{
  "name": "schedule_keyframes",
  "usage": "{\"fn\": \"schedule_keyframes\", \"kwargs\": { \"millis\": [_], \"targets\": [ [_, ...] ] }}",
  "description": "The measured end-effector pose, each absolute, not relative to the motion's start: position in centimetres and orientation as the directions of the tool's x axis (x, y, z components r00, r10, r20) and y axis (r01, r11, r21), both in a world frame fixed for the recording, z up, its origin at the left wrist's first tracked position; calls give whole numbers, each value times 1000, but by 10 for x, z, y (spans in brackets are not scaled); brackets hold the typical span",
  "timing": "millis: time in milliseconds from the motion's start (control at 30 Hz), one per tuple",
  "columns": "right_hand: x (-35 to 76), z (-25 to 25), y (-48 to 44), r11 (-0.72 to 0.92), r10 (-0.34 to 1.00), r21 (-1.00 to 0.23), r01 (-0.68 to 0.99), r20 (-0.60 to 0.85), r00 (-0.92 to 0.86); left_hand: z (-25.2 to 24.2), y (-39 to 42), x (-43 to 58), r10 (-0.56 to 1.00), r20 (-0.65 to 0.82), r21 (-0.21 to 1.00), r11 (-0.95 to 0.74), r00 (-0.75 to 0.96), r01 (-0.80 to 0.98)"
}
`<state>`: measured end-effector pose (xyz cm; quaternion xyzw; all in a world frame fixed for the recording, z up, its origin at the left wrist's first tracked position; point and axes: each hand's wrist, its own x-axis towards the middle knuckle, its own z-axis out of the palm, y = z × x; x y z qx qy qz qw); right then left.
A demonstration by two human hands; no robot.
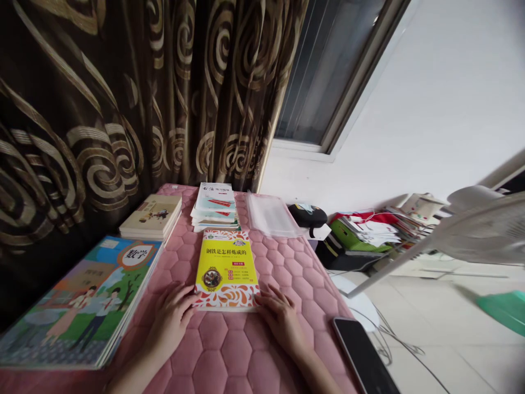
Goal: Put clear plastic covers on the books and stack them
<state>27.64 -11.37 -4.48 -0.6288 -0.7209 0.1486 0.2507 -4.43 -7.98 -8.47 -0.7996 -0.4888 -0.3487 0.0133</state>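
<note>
A yellow paperback book point(227, 265) with red-and-white patterned bands lies flat, cover up, on the pink quilted surface point(221, 350). My left hand point(176, 306) rests at its lower left corner, fingers stretched out and touching the edge. At the lower right corner lies my right hand point(281, 314), also with fingers spread, the tips against the book's side. Neither hand is gripping it. Just beyond the book is a stack of white booklets point(215, 202).
Textbooks point(90, 301) are piled on the left, with smaller books point(151, 216) behind them. Clear plastic sleeves point(273, 213) lie at the back right. A phone point(365, 355) sits by the right edge. Beyond are a black case point(307, 215), a fan point(479, 224) and cables point(385, 334).
</note>
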Motion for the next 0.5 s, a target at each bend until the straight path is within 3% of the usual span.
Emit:
{"fn": "schedule_keyframes", "kwargs": {
  "millis": [300, 500],
  "targets": [
    [239, -36, -113, 114, 968, -352, 929, 250, -24, -60, -91, 5, 786, 517, 253, -518, 339, 817],
    [207, -40, -108, 159, 960, -356, 921, 273, -60, -57, -90, 37, 809, 492, 278, -497, 322, 822]
  ]
}}
